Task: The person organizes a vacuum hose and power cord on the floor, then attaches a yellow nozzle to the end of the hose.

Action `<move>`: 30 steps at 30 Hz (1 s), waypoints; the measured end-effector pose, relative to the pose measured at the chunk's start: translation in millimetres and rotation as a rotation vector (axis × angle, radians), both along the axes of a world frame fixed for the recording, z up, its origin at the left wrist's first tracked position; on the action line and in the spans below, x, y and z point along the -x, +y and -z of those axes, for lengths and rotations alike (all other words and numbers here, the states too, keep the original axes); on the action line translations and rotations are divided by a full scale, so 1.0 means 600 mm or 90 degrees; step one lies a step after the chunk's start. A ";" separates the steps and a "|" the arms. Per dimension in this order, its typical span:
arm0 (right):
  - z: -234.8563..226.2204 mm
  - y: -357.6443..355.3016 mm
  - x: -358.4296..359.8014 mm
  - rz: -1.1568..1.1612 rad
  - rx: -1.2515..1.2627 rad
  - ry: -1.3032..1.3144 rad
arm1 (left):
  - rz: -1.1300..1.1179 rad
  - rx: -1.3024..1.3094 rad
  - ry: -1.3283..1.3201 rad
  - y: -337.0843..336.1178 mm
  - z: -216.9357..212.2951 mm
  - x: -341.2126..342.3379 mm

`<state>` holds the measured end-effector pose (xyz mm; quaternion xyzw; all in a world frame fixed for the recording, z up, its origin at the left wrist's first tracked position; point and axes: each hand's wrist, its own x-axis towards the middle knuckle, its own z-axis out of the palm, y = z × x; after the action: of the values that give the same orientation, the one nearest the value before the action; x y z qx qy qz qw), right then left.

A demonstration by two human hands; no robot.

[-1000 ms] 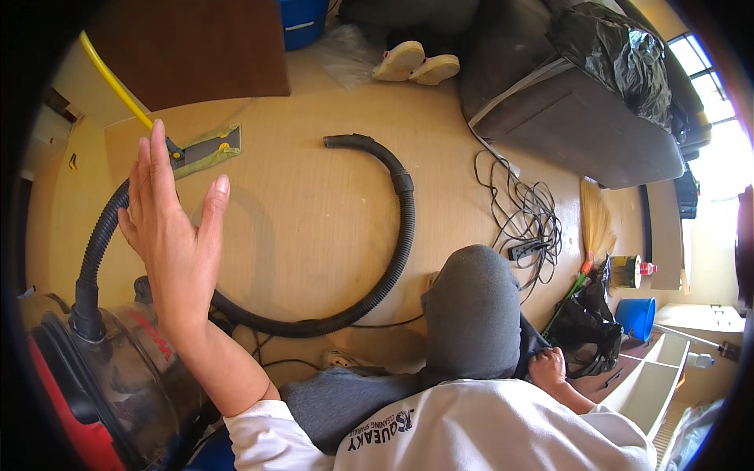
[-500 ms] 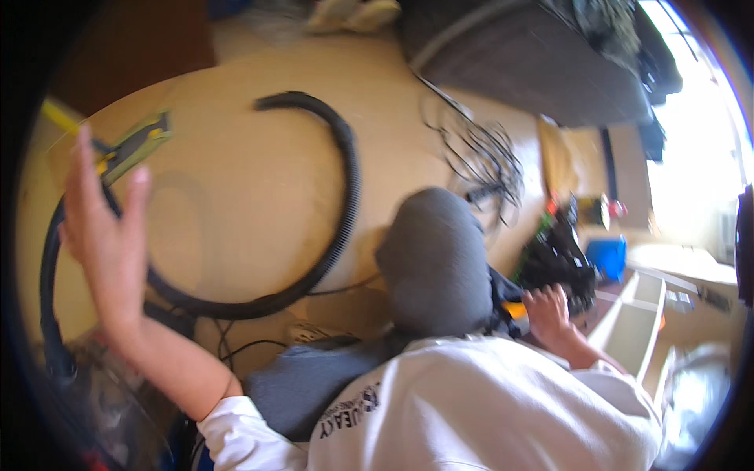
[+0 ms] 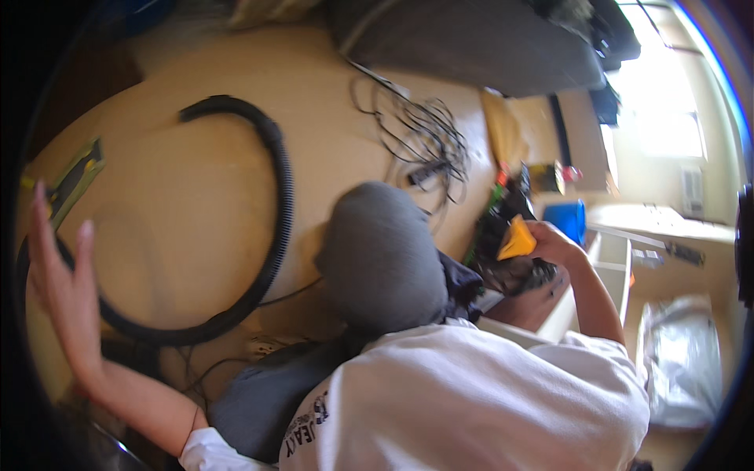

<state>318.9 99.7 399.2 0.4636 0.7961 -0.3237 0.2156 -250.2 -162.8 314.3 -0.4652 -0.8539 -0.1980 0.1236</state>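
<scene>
Clearly, right hand [image 3: 554, 243] grips an orange, wedge-shaped piece [image 3: 517, 239].

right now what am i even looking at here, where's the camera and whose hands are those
This is a wide fisheye camera worn on a person's head, looking down, so straight edges bend. Both hands are that person's own. The left hand is raised, open and empty, above a wooden floor where a black ribbed vacuum hose curls. The right hand grips a small orange-yellow object, too blurred to identify, beside a pile of dark items. A tangle of black cables lies farther off. The grey mound looks like the person's bent knee, below a white shirt.
</scene>
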 end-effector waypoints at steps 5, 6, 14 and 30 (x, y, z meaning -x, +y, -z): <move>0.029 0.129 0.183 0.115 0.056 0.436 | -0.078 0.101 0.067 0.027 0.008 -0.044; 0.023 0.142 0.249 0.058 0.024 0.436 | -0.104 0.097 0.072 0.024 0.011 -0.043; 0.491 0.015 0.552 -0.241 -0.356 0.276 | -0.139 -0.138 -0.162 0.004 0.083 -0.054; 0.626 -0.163 0.588 -0.003 -0.300 0.186 | 0.133 0.155 -0.429 -0.009 0.419 -0.318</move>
<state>-33.8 1.7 23.9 0.4477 0.8730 -0.1928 -0.0147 -59.5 -168.2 62.9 -0.4700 -0.8119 -0.2482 -0.2416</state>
